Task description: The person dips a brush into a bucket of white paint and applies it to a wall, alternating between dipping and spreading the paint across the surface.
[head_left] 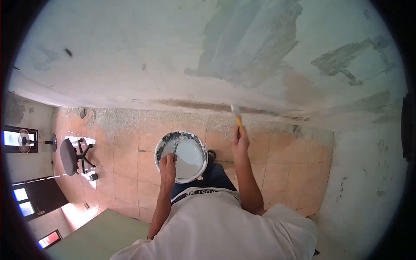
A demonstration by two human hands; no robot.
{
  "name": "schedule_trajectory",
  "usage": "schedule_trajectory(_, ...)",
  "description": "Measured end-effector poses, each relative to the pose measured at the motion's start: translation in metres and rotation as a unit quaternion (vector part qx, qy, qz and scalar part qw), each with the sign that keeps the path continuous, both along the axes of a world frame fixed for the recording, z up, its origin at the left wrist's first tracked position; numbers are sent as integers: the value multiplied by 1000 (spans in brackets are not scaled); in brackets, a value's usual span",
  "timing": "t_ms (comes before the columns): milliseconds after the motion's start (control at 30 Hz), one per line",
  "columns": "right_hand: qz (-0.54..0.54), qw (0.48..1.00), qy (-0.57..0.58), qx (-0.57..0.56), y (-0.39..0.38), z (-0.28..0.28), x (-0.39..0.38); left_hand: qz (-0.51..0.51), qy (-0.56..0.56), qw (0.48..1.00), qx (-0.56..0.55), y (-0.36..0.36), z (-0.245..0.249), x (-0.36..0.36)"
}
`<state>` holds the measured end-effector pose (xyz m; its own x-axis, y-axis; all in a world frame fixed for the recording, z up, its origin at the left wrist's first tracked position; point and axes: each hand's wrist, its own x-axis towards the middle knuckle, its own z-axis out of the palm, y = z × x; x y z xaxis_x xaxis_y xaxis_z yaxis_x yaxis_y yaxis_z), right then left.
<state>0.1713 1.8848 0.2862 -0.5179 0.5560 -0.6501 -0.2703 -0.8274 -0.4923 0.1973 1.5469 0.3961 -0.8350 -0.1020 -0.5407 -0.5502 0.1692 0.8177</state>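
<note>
My right hand (pixel 240 141) is closed around the yellow handle of a paintbrush (pixel 237 116), its pale bristles pointing up toward the foot of the wall (pixel 173 73). In front of my body is a round white bucket (pixel 187 180) with pale grey-white paint (pixel 190 154) in it and dark smears round its inner side. Over the bucket's left side, my left hand (pixel 168 162) is closed on a thin stick (pixel 177 144) that slants across the paint. The fingertips lie just inside the rim.
Grey patches (pixel 249 43) and a brown strip (pixel 195 104) mark the wall. Dusty debris (pixel 125 119) covers the tiled floor (pixel 125 160) along its base. A swivel chair (pixel 69 156) and a fan (pixel 27 141) are at left; a pale green surface (pixel 102 236) lies lower left.
</note>
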Motion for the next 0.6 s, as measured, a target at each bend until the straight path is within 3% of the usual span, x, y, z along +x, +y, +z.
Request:
schedule_trajectory(67, 102, 994, 4, 45, -8, -32, 34, 7, 5, 1000, 3, -1, -1, -2)
schedule_trajectory(200, 120, 992, -47, 2, -21, -9, 28, 9, 10, 1000, 24, -8, -7, -6)
schedule_trajectory(267, 192, 977, -62, 71, -27, 9, 12, -10, 25, 1000, 15, -10, -9, -10)
schedule_trajectory(400, 144, 989, -13, 25, -34, 39, -11, -37, 37, 999, 0, -14, -10, -10)
schedule_trajectory(467, 170, 984, 44, 38, -36, 50, -5, -24, 30, 999, -20, -13, -14, -2)
schedule_trajectory(600, 241, 966, 54, 72, -37, 78, 12, -25, 63, 998, -16, -10, -22, 10)
